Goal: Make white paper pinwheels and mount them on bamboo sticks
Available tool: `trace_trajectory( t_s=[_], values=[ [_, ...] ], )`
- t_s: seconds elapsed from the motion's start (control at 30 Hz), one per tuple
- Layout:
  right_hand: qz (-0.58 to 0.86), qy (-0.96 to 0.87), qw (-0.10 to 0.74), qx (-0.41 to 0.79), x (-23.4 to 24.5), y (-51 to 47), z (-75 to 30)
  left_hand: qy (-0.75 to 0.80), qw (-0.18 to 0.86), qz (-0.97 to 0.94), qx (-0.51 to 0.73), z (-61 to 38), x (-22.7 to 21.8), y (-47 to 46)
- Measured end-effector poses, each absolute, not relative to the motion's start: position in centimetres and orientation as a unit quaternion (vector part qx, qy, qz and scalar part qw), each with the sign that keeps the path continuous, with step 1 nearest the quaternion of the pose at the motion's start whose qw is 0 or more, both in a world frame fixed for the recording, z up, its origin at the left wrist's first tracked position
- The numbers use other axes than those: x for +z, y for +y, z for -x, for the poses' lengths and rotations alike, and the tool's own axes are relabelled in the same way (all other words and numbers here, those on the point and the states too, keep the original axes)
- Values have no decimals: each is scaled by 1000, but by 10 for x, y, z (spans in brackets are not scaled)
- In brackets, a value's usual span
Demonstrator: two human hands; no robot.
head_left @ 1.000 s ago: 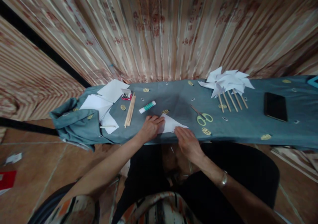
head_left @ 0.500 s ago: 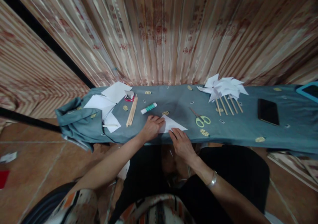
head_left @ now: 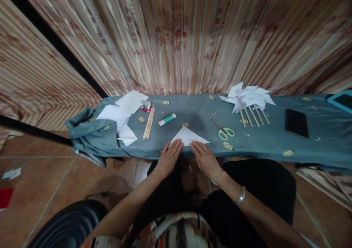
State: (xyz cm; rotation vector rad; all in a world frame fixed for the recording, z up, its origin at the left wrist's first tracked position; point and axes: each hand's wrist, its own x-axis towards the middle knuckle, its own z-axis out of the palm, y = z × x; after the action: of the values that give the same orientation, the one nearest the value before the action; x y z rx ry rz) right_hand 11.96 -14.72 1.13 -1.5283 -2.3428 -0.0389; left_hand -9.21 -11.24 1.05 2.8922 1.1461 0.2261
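A sheet of white paper folded into a triangle (head_left: 187,135) lies near the front edge of the cloth-covered table, its peak pointing away from me. On its lower left edge rests my left hand (head_left: 169,158), fingers stretched out flat. My right hand (head_left: 205,158) presses flat on the lower right edge, fingers extended. Beyond the paper lies a glue stick (head_left: 167,119) with a white cap. Scissors (head_left: 224,131) with green handles lie to the right, blades partly open.
Thin wooden sticks (head_left: 149,123), a small red box (head_left: 145,106) and white paper sheets (head_left: 114,114) lie on the left. Several white paper pinwheels (head_left: 250,97) on sticks are piled at the right, near a black phone (head_left: 297,123). A blue-edged device (head_left: 341,100) sits farther right.
My left hand has slid from the paper's upper left side down to its near edge, uncovering the triangle's peak. My right hand stays on the near edge. The view has shifted slightly.
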Motion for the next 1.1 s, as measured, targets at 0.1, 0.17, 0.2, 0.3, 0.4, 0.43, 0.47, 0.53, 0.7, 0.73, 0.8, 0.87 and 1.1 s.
trace_trajectory(
  t_s=[0.1,0.17,0.2,0.3,0.4,0.43,0.47,0.53,0.7,0.73,0.8,0.87,1.1],
  values=[
    [532,-830,169,-13,12,-147,-120,407,-1,-912,49,140,16,-108],
    [532,-829,171,-16,12,-147,-120,438,-13,-898,48,169,18,-111],
    [533,-828,173,-18,11,-147,-120,449,-16,-892,54,180,18,-114],
    [536,-825,181,-10,10,-147,-121,482,-12,-872,91,198,13,-133],
    [548,-810,208,1,10,-145,-122,520,18,-836,172,189,8,-154],
    [560,-797,226,0,10,-143,-123,525,42,-826,200,182,7,-159],
    [576,-780,247,-2,11,-140,-124,529,75,-814,228,172,8,-164],
    [612,-736,290,-1,12,-132,-127,514,170,-791,286,148,10,-168],
    [667,-658,338,91,13,-107,-137,512,491,-595,378,89,17,-164],
    [669,-653,338,113,14,-103,-139,505,550,-536,393,81,18,-162],
    [662,-650,339,156,16,-99,-140,492,639,-432,404,70,19,-159],
    [649,-644,350,204,18,-99,-140,482,699,-349,398,65,20,-156],
    [588,-578,444,351,27,-106,-144,426,799,-150,397,75,34,-139]
  ],
)
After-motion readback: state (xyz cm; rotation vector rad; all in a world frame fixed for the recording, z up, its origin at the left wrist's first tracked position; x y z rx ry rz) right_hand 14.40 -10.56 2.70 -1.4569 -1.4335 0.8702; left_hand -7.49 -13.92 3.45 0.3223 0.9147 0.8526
